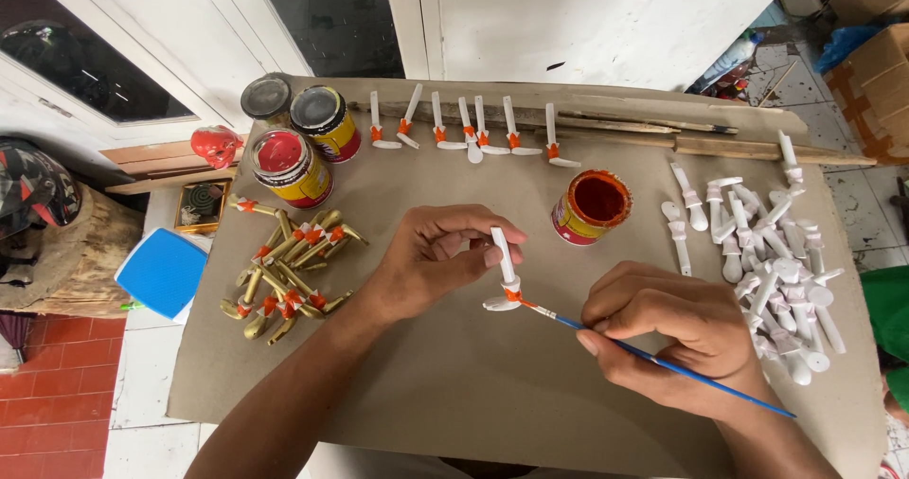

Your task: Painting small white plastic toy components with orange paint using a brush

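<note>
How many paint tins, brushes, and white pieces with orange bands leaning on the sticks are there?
Paint tins: 4
Brushes: 1
Banded white pieces leaning on the sticks: 7
Total: 12

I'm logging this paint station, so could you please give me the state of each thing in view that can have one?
Left hand: grip shut on white piece.
White piece: held upright, orange band at its base.
Right hand: grip shut on blue paintbrush.
Blue paintbrush: tip touching the orange band.
Orange paint can: open.
Red paint can: open.
Two cans behind it: lids on.
White row along the sticks: orange-banded.
White pile: unpainted.
Gold pile: orange-banded.
</note>
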